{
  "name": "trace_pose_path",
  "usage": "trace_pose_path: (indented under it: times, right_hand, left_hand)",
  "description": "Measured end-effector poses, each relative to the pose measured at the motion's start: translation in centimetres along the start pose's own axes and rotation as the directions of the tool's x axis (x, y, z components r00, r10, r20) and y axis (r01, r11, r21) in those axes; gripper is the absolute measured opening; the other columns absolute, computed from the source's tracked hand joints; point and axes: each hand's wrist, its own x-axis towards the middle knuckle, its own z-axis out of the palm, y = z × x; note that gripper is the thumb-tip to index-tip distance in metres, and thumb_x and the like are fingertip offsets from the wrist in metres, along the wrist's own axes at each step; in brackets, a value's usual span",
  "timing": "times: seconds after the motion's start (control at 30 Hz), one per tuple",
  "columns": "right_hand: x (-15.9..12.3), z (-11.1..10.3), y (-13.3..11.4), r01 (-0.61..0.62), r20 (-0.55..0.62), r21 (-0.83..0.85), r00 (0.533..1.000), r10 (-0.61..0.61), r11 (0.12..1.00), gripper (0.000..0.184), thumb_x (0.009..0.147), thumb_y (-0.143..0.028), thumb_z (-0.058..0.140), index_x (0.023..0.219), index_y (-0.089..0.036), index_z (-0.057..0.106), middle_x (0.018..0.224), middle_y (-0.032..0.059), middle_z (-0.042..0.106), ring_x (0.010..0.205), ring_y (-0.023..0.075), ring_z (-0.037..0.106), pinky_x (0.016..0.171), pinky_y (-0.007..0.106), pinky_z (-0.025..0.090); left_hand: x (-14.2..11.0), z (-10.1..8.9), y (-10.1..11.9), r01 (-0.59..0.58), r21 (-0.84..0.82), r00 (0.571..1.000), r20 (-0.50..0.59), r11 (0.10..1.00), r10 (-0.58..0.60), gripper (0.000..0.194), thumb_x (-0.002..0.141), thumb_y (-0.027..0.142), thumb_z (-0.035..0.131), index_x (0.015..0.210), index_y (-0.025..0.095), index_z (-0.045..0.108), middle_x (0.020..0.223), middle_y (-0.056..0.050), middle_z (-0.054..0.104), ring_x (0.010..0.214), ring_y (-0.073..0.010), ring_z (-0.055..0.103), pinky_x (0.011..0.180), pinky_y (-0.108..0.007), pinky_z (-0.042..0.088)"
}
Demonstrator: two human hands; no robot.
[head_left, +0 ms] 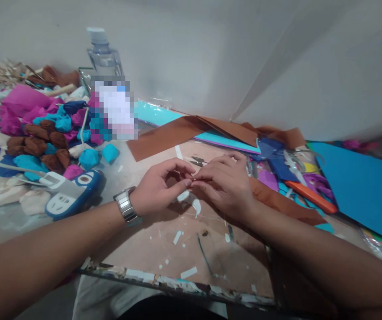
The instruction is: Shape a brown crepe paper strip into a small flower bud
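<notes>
My left hand (162, 183), with a metal-banded watch (126, 206) at its wrist, is closed in a pinch above the work board (164, 240). My right hand (227, 186) meets it fingertip to fingertip, also pinching. Whatever lies between the fingertips is too small and hidden to name. Just beyond them, the dark pointed blades of a small cutting tool (197, 161) show beside the right fingers. White paper scraps (196, 207) lie on the board under and in front of the hands. A folded brown paper strip (167, 135) rests behind them.
At left are crumpled coloured paper balls (34, 146), a blue-and-white power strip (74, 195) with a cable, and a clear bottle (106, 60). On the right lie an orange-handled tool (311, 198) and a blue sheet (364, 186). A pale wall (191, 49) stands behind.
</notes>
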Motion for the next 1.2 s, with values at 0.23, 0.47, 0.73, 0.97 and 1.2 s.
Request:
trace_pose_path:
  times: [0.23, 0.47, 0.73, 0.97, 1.2]
  right_hand:
    - [-0.03, 0.0, -0.11, 0.019, 0.0, 0.008, 1.0, -0.019, 1.0, 0.014, 0.097, -0.038, 0.069, 0.09, -0.026, 0.072, 0.091, -0.0034, 0.079, 0.094, 0.019, 0.067, 0.103, 0.044, 0.029]
    - [0.01, -0.03, -0.22, 0.016, 0.022, -0.012, 1.0, -0.015, 1.0, 0.015, 0.098, -0.037, 0.067, 0.09, -0.026, 0.073, 0.089, -0.0031, 0.079, 0.095, 0.0195, 0.066, 0.103, 0.045, 0.028]
    - [0.02, 0.18, -0.2, 0.033, -0.018, -0.004, 0.999, -0.033, 0.999, 0.012, 0.094, -0.039, 0.073, 0.093, -0.026, 0.073, 0.091, -0.0037, 0.079, 0.095, 0.0196, 0.067, 0.101, 0.045, 0.029]
    - [-0.14, 0.09, -0.33, 0.024, -0.023, 0.005, 0.999, -0.024, 1.0, 0.007, 0.093, -0.032, 0.071, 0.095, -0.025, 0.071, 0.092, -0.0019, 0.078, 0.094, 0.0216, 0.067, 0.101, 0.047, 0.03]
    - [-0.15, 0.05, -0.3, 0.026, -0.009, -0.007, 1.0, -0.026, 1.0, 0.005, 0.094, -0.029, 0.07, 0.096, -0.026, 0.071, 0.094, -0.0028, 0.079, 0.095, 0.0213, 0.067, 0.103, 0.048, 0.031]
  left_hand:
    - [-0.21, -0.08, 0.05, -0.011, -0.038, 1.0, 0.017, 0.999, 0.012, 0.021, 0.092, 0.02, 0.068, 0.113, 0.018, 0.066, 0.102, -0.007, 0.07, 0.093, -0.0165, 0.068, 0.085, -0.029, 0.057]
    - [-0.08, 0.21, 0.22, 0.041, -0.085, 0.999, 0.002, 0.996, -0.041, 0.02, 0.094, 0.029, 0.069, 0.11, 0.017, 0.065, 0.106, -0.008, 0.07, 0.09, -0.015, 0.069, 0.081, -0.027, 0.057]
    - [0.0, 0.48, 0.2, -0.012, -0.071, 1.0, -0.014, 0.997, 0.011, 0.016, 0.098, 0.025, 0.064, 0.111, 0.017, 0.065, 0.107, -0.007, 0.07, 0.089, -0.0128, 0.069, 0.079, -0.024, 0.058]
    - [0.0, 0.35, -0.15, -0.003, -0.075, 0.999, -0.035, 0.997, 0.001, 0.015, 0.098, 0.026, 0.063, 0.11, 0.017, 0.065, 0.103, -0.005, 0.07, 0.085, -0.0127, 0.069, 0.076, -0.024, 0.058]
    - [0.0, 0.33, 0.01, 0.013, -0.06, 0.998, -0.057, 0.998, -0.016, 0.013, 0.098, 0.025, 0.062, 0.107, 0.016, 0.066, 0.1, -0.005, 0.071, 0.079, -0.011, 0.067, 0.069, -0.021, 0.056]
